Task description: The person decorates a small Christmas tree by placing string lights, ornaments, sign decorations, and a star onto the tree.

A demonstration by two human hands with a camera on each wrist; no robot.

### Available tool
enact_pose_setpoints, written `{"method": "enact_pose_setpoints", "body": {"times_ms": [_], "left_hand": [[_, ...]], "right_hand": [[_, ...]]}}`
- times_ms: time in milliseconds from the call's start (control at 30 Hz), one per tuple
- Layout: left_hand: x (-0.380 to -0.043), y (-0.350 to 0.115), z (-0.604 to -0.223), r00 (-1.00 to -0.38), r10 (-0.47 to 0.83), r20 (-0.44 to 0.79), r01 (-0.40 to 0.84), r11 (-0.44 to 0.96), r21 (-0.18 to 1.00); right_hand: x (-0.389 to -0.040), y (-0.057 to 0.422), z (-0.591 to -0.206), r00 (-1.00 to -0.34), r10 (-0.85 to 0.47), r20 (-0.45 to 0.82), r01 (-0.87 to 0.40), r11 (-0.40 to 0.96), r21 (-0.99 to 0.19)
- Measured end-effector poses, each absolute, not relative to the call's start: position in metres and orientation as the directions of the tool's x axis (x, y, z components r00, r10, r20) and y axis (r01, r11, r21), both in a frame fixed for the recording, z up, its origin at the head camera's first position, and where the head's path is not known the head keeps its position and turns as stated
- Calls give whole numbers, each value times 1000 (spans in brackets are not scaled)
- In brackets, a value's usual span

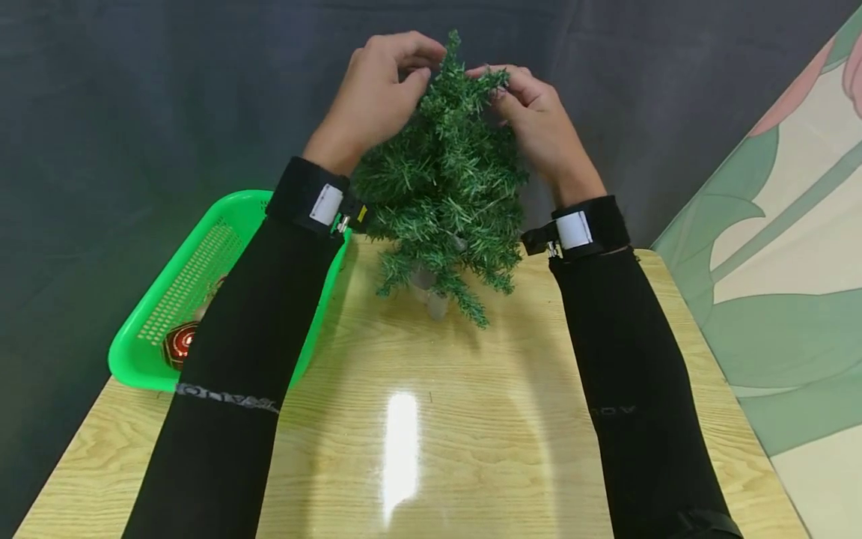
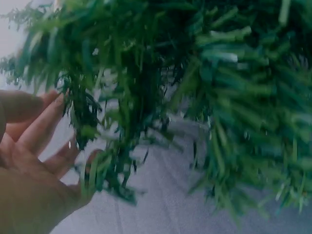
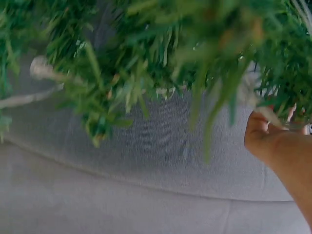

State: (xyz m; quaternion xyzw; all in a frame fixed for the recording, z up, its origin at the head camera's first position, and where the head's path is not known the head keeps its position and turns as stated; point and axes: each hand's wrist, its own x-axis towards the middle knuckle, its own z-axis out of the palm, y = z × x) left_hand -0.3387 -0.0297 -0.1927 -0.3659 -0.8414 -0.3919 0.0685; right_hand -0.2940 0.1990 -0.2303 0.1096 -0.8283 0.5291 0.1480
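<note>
A small artificial Christmas tree [image 1: 458,180] with green tinsel needles stands upright on the table. My left hand [image 1: 387,93] is at the left of its top, thumb and fingers apart; in the left wrist view the left hand [image 2: 34,170] has loosely spread fingers among the needles. On the other side, my right hand [image 1: 535,112] pinches a branch [image 1: 494,82] near the top between thumb and fingers. Its fingertips are partly hidden by needles. Thin pale wire [image 3: 29,100] with a clear bulb-like piece [image 3: 41,68] runs among the branches in the right wrist view.
A green plastic basket [image 1: 168,273] stands at the table's left, partly behind the left sleeve, with a red hexagonal ornament [image 1: 180,343] inside. The wooden table [image 1: 471,427] extends in front of the tree. Dark cloth [image 1: 168,90] hangs behind; a floral-patterned cloth [image 1: 795,262] is at right.
</note>
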Motion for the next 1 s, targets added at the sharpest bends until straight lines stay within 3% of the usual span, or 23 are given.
{"method": "enact_pose_setpoints", "body": {"times_ms": [100, 267, 400, 533, 733, 1000], "left_hand": [[-341, -26, -196, -724, 578, 376, 665, 441, 603], [-349, -23, -196, -696, 623, 357, 670, 384, 636], [-354, -22, -194, -685, 685, 250, 622, 371, 689], [-356, -22, -192, -686, 703, 187, 587, 382, 714], [-359, -21, -189, -669, 687, 284, 635, 330, 698], [-369, -21, -187, -652, 717, 249, 588, 271, 762]], "right_hand": [[-296, 201, -235, -931, -76, 358, -358, 397, -845], [-298, 206, -236, -909, -192, 371, -415, 511, -753], [-300, 206, -232, -900, -225, 374, -433, 570, -698], [-301, 207, -230, -902, -218, 373, -429, 555, -712], [-299, 203, -228, -894, -245, 375, -447, 521, -727], [-291, 200, -218, -903, -250, 349, -425, 410, -807]]}}
